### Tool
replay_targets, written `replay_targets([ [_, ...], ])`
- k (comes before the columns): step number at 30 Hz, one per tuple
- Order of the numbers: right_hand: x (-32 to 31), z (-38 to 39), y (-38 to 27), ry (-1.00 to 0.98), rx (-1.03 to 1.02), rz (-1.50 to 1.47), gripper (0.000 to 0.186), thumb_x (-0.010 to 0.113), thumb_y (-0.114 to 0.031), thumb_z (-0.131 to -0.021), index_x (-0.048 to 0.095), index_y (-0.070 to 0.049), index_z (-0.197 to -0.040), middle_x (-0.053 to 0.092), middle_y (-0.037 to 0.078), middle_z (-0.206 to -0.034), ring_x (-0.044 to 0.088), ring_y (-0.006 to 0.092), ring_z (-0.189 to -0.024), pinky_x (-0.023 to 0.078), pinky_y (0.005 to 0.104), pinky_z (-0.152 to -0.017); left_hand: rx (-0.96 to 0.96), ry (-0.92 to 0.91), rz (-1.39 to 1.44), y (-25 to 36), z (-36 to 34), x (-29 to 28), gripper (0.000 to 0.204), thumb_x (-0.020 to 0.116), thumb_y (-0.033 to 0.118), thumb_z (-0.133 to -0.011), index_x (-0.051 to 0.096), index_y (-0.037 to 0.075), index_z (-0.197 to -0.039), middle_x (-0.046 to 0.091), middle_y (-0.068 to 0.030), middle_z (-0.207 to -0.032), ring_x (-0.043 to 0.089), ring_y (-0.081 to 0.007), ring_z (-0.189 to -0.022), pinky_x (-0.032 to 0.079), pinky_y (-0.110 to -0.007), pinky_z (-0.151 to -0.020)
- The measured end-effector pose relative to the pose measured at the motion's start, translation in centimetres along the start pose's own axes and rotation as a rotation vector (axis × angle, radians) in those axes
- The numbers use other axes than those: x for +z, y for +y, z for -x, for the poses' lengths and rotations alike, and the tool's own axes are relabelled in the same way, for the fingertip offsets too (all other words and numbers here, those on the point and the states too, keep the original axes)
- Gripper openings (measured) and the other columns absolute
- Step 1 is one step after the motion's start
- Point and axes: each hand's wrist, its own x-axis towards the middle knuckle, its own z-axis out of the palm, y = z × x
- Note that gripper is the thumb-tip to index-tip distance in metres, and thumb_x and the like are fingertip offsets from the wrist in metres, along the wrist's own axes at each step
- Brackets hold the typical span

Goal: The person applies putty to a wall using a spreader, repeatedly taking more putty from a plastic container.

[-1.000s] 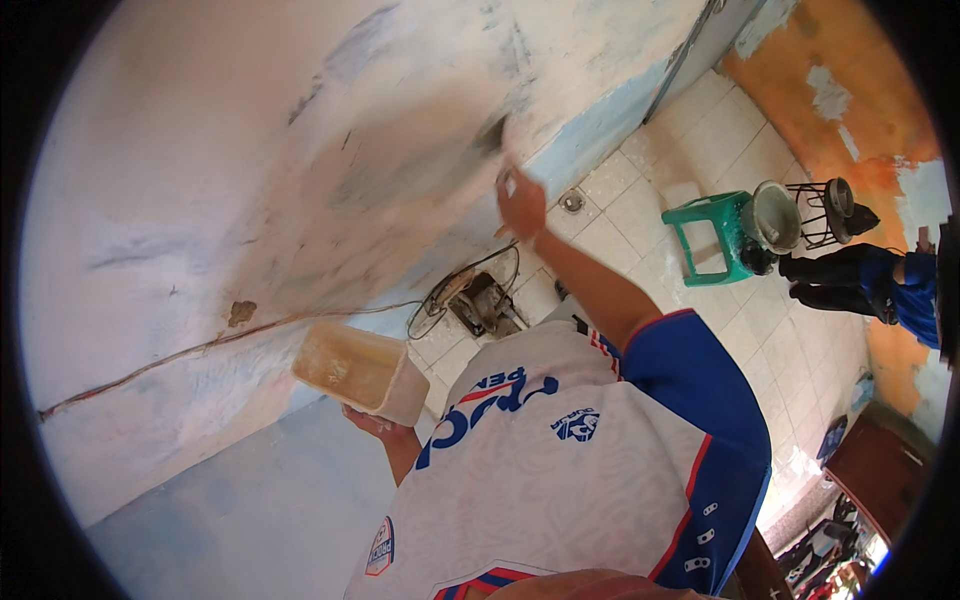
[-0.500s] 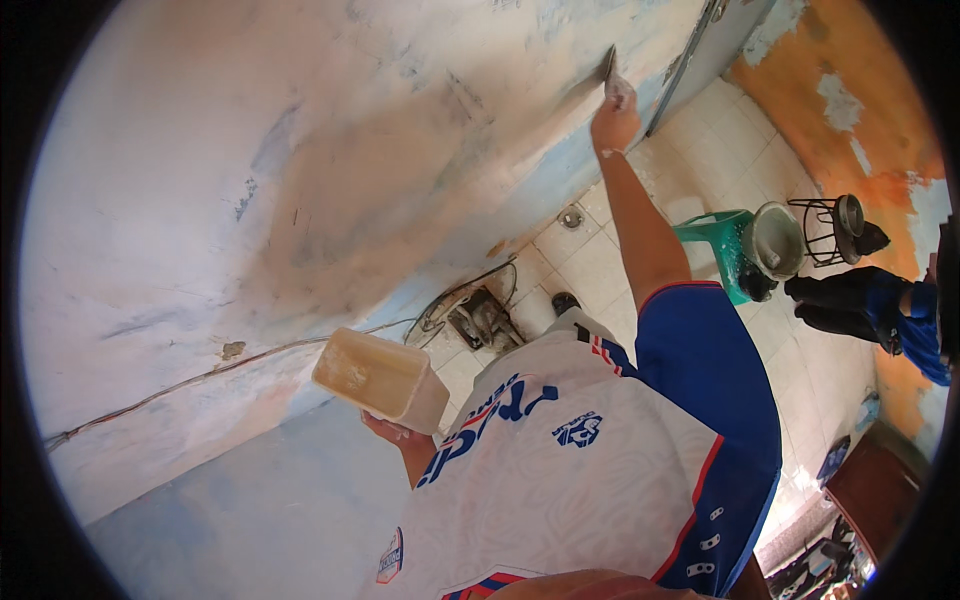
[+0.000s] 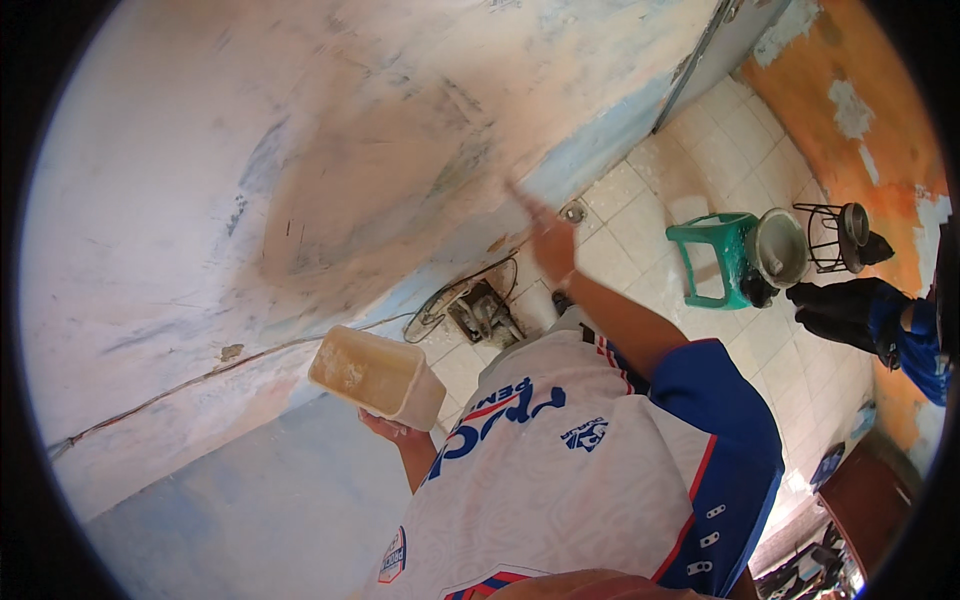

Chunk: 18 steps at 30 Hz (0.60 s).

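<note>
My left hand [image 3: 384, 426] grips a rectangular plastic tub [image 3: 372, 365] from below, close to the wall; whitish residue coats its inside. My right hand [image 3: 552, 242] is closed and smeared by motion, with white stains on the fingers. From it sticks out a putty knife [image 3: 518, 192], blurred, its tip toward the patchy wall [image 3: 380, 190]. Whether the blade touches the wall I cannot tell. The wall carries smooth pale areas and dark smudges.
A cable [image 3: 210, 378] runs low along the wall to a dusty box-like object [image 3: 485, 315] on the tiled floor [image 3: 640, 215]. On the right stand a green stool [image 3: 712, 262], a grey bucket [image 3: 776, 248] and a black metal stand [image 3: 825, 235]. Another person's dark clothing [image 3: 850, 312] shows at right.
My right hand has come down and left with the putty knife, from high on the wall toward my body. The left hand and the tub have barely moved.
</note>
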Motion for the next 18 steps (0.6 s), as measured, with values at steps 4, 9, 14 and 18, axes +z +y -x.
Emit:
replay_targets([
  [4, -5.5, -11.6, 2.9, 0.55, 0.104, 0.144, 0.024, 0.052, -0.016, -0.098, 0.067, 0.0, -0.107, 0.065, 0.024, -0.078, 0.065, 0.0369, -0.065, 0.049, 0.0444, -0.058, -0.009, 0.09, -0.018, -0.5, 0.8, 0.6, 0.047, 0.03, 0.039, -0.101, 0.059, 0.004, -0.114, 0.067, -0.0047, -0.076, 0.064, -0.0162, -0.068, 0.055, -0.041, -0.085],
  [9, 1.3, -13.2, 2.8, 0.37, -0.036, 0.223, 0.03, 0.055, -0.017, -0.093, 0.064, -0.001, -0.117, 0.067, 0.022, -0.08, 0.065, 0.0409, -0.071, 0.051, 0.047, -0.061, -0.034, 0.046, 0.0, -1.2, 0.0, 1.3, 0.046, 0.034, 0.038, -0.1, 0.057, 0.004, -0.12, 0.068, -0.0073, -0.098, 0.066, -0.0205, -0.088, 0.054, -0.042, -0.087],
  [14, 6.3, 3.7, -3.0, -0.139, -0.178, 0.011, 0.027, 0.053, -0.011, -0.095, 0.064, 0.0, -0.117, 0.069, 0.02, -0.088, 0.067, 0.0385, -0.076, 0.053, 0.0478, -0.07, -0.02, -0.008, 0.106, -0.4, -0.3, -1.9, 0.048, 0.039, 0.038, -0.099, 0.055, 0.003, -0.127, 0.064, -0.0113, -0.12, 0.063, -0.0282, -0.106, 0.053, -0.044, -0.09],
  [18, 3.6, 5.3, 3.5, -0.105, -0.138, 0.124, 0.026, 0.05, -0.015, -0.098, 0.068, -0.003, -0.114, 0.068, 0.025, -0.109, 0.068, 0.0364, -0.099, 0.054, 0.0432, -0.084, -0.024, -0.09, 0.159, 0.7, -0.8, -3.5, 0.049, 0.039, 0.039, -0.098, 0.054, 0.003, -0.128, 0.064, -0.0112, -0.12, 0.063, -0.0288, -0.107, 0.053, -0.044, -0.091],
])
